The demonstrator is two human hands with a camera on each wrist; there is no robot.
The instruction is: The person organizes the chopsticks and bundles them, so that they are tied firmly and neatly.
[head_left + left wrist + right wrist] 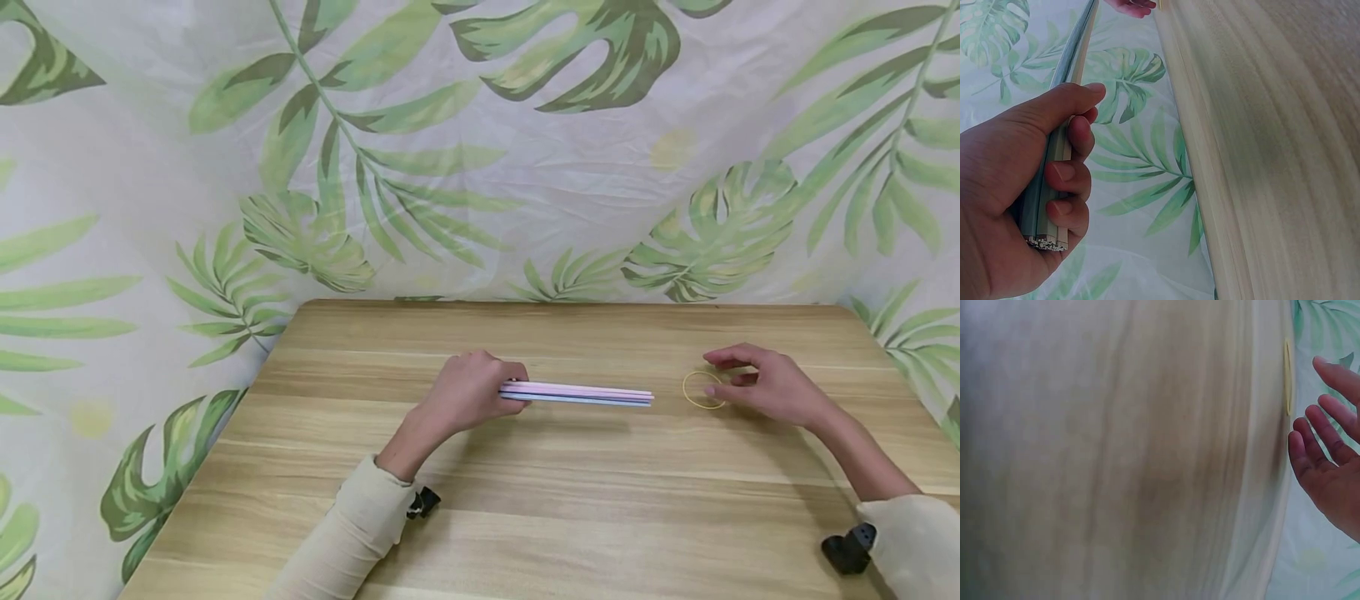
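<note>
In the head view, my left hand (pixel 474 387) grips a bundle of long, slim pastel strips (pixel 588 394), pink, white and blue. The bundle is held nearly level above the table and points to the right. The left wrist view shows the fingers curled round the strips (pixel 1038 219), thumb laid along them, with their rough near ends bunched together. A thin yellow rubber band (pixel 685 392) lies on the table right of the bundle's far end. Beside it hovers my right hand (pixel 772 387), fingers parted and holding nothing; its thumb overlaps the band (pixel 1287 378) in the head view.
The wood-grain table (pixel 540 517) spreads beneath both hands, its back edge against a leaf-patterned cloth (pixel 570 192). A small black camera (pixel 849 550) sits by the right cuff, and another black device (pixel 424 502) by the left cuff.
</note>
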